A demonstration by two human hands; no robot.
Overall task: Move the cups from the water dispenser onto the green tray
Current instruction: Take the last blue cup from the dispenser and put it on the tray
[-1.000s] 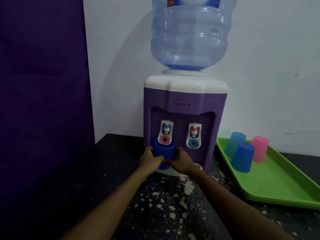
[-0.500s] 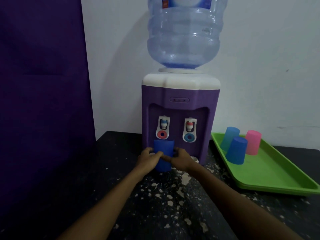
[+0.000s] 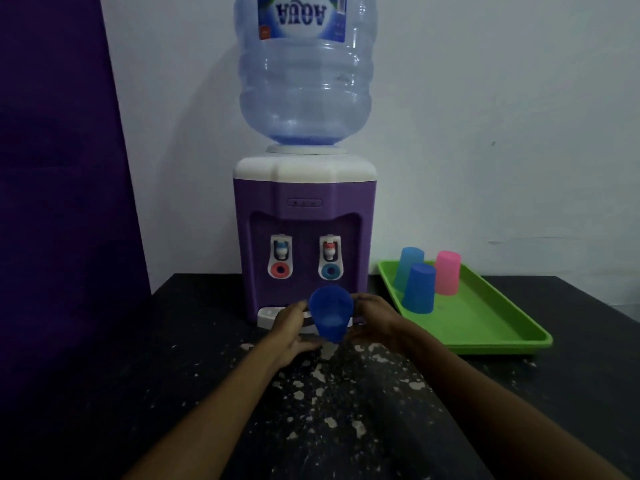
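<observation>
The blue cup (image 3: 330, 312) sits between the two hands, lifted a little off the surface. It is tipped so its open mouth faces back toward the person, and you can look right inside it. Its bottom points away, toward the water dispenser (image 3: 304, 237) just behind the hands. The left hand (image 3: 289, 327) grips one side of the cup and the right hand (image 3: 375, 320) grips the other side, fingers wrapped around it. Off past the right hand lies the green tray (image 3: 485, 327). Three cups stand on it upside down, close together: a light blue cup (image 3: 408, 265) at the back, a darker blue cup (image 3: 419, 289) in front of it, and a pink cup (image 3: 447, 271) beside them. The surface (image 3: 173, 358) under the arms is black with lots of pale chipped spots. A big clear water bottle (image 3: 304, 74) sits on top of the dispenser. Behind it is a white wall (image 3: 485, 116). Far past the left hand hangs something dark purple (image 3: 59, 150).
</observation>
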